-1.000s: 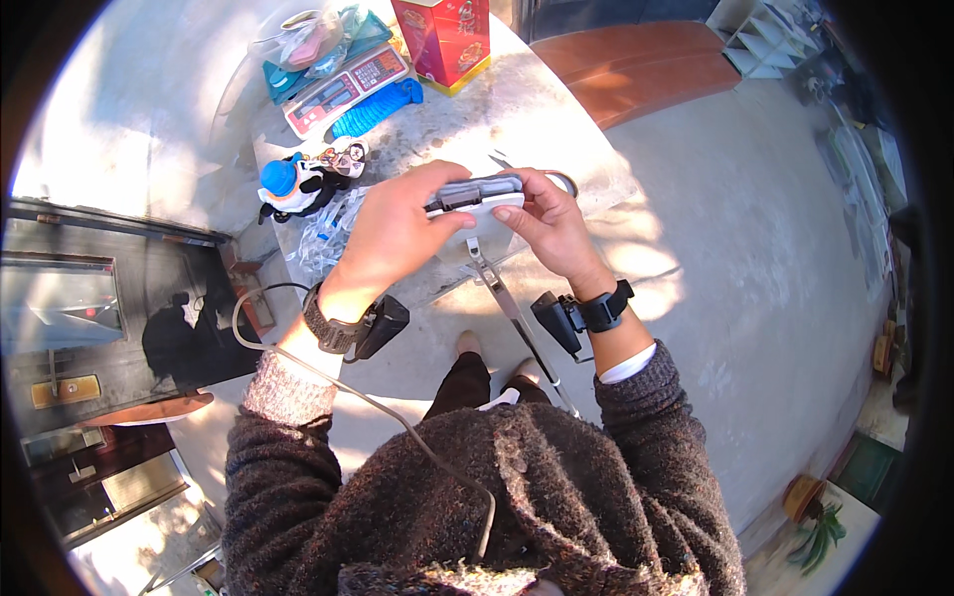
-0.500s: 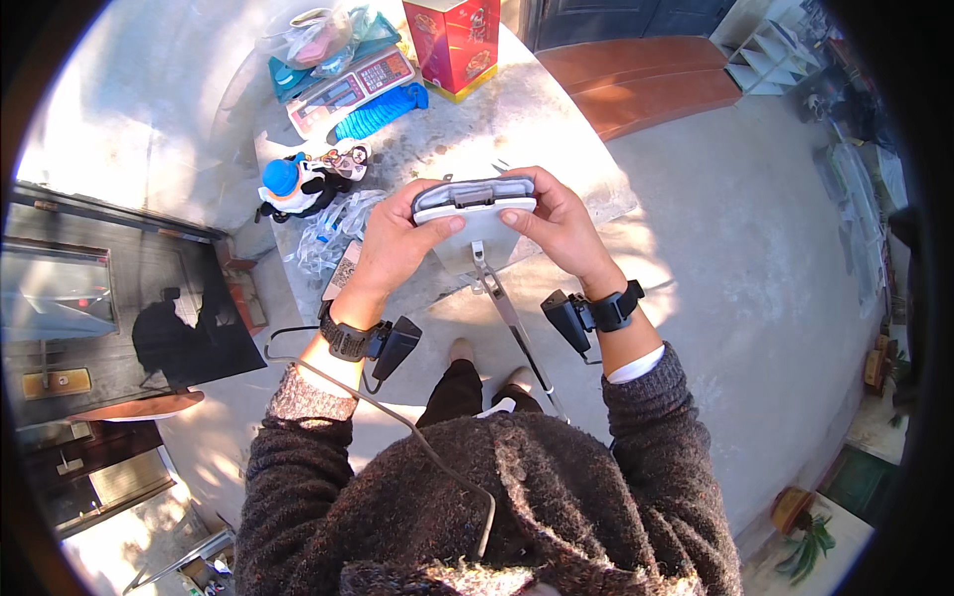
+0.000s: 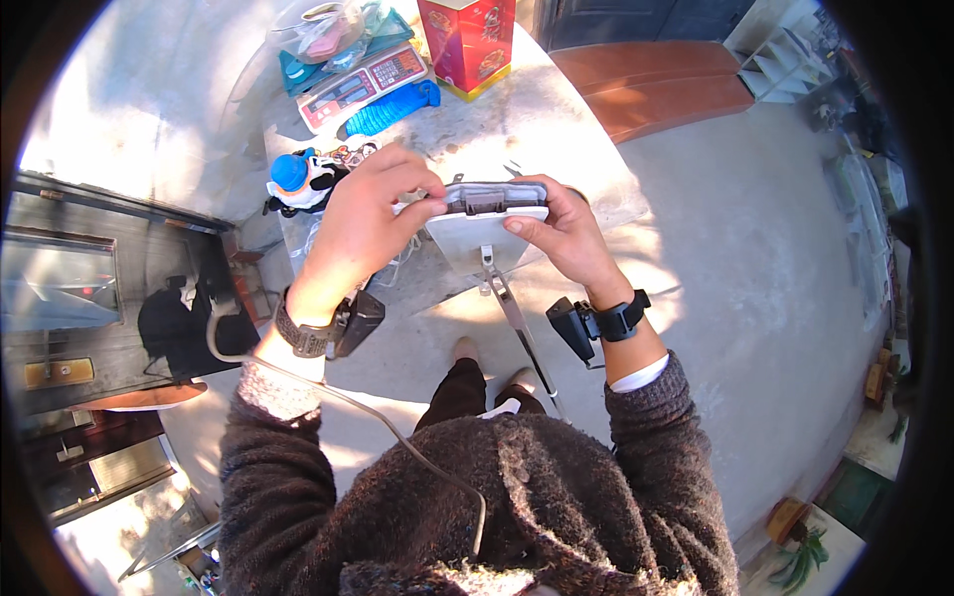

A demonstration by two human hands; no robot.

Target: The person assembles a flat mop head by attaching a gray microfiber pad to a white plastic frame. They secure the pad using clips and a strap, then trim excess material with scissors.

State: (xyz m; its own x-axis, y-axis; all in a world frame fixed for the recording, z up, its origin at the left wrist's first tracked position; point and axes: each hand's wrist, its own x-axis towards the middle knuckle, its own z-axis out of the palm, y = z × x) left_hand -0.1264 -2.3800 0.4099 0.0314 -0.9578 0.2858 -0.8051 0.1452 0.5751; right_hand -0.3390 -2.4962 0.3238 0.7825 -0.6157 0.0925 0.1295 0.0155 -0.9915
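A flat mop head with a white plate is tilted up in front of me, and its metal handle slants down toward my feet. A grey cloth pad lines its far edge, around a dark clip at the middle. My right hand grips the right end, thumb on the white plate and fingers behind. At the left end, my left hand is closed in a pinch at the corner of the pad. Its fingertips partly hide that corner.
Beyond the mop stands a pale table. On it are a red box, a price scale, a blue knitted item and a penguin-like plush toy. Clear plastic lies partly behind my left arm. A cable runs along that arm.
My left hand has shifted from holding the mop head's left end, thumb on the plate, to pinching the pad's corner, wrist farther left. My right hand keeps its hold.
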